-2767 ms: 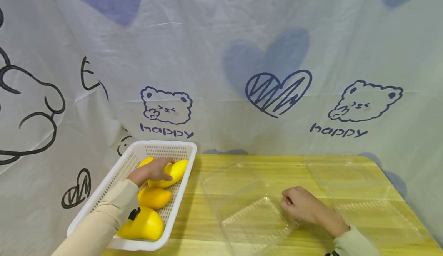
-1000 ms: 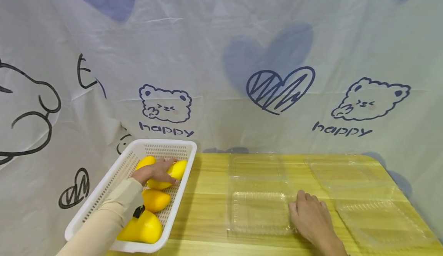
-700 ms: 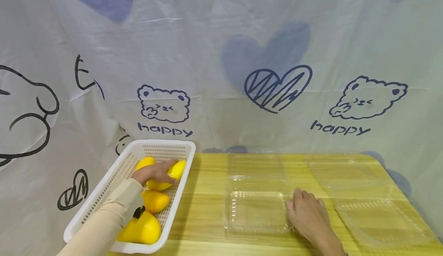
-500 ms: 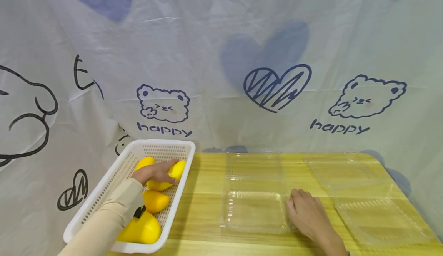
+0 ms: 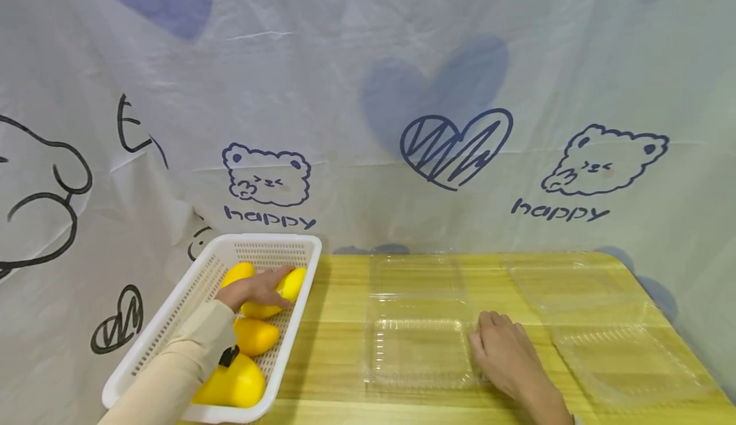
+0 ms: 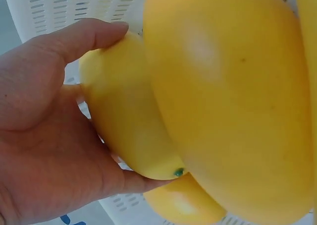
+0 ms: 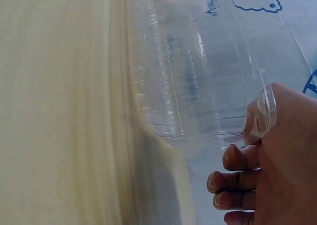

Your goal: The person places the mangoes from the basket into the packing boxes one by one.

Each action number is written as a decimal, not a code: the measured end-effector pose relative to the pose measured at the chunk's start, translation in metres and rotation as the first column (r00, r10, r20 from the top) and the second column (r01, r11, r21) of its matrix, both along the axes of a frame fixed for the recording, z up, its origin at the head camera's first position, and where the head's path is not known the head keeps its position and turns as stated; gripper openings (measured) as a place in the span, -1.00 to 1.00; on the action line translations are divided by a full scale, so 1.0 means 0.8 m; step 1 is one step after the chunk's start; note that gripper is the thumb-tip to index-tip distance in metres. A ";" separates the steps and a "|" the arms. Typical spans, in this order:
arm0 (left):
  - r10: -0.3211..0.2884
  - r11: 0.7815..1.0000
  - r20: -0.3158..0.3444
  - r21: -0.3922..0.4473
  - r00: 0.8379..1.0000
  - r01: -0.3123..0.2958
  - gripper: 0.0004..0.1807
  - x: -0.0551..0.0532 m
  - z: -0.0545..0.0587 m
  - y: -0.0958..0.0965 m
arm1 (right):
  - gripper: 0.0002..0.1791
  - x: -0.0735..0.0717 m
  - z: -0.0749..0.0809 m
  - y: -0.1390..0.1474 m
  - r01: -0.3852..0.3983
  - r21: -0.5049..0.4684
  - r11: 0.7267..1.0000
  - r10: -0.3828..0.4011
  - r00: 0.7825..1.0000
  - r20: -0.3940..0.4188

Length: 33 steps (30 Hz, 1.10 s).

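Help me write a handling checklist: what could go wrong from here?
The left hand grips a yellow fruit lying close beside other fruit in the white basket, so lifting it might knock them. The right hand pinches the edge of a clear container; the plastic looks thin, so a hard pull may bend it or drag it across the table.

Curtained-off work nook, room type unclear: wood-grain table [image 5: 330, 355], cartoon-printed cloth [image 5: 356, 208] behind, at left

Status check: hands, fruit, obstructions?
Left hand gripping yellow fruit in white basket. Right hand holding edge of open clear container. Another fruit close alongside.
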<state>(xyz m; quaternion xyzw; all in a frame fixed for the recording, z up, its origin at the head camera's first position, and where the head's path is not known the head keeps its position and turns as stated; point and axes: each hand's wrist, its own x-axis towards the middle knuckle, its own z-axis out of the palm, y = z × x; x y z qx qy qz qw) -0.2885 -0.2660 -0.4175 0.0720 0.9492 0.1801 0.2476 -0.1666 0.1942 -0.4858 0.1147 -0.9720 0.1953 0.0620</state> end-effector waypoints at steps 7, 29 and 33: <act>0.011 0.999 -0.002 -0.047 1.000 -0.011 -0.01 0.003 0.001 0.002 | -0.72 0.001 -0.001 -0.005 -0.007 0.005 1.000 0.007 1.000 -0.031; -0.027 0.997 -0.170 0.063 0.985 0.038 -0.01 0.007 0.011 -0.005 | -0.71 -0.001 0.000 -0.003 0.003 0.044 0.999 -0.001 0.999 -0.041; -0.021 0.996 -0.188 0.086 0.982 0.038 -0.01 0.012 0.020 -0.006 | -0.71 -0.001 0.001 -0.001 -0.003 0.037 0.999 0.005 1.000 -0.028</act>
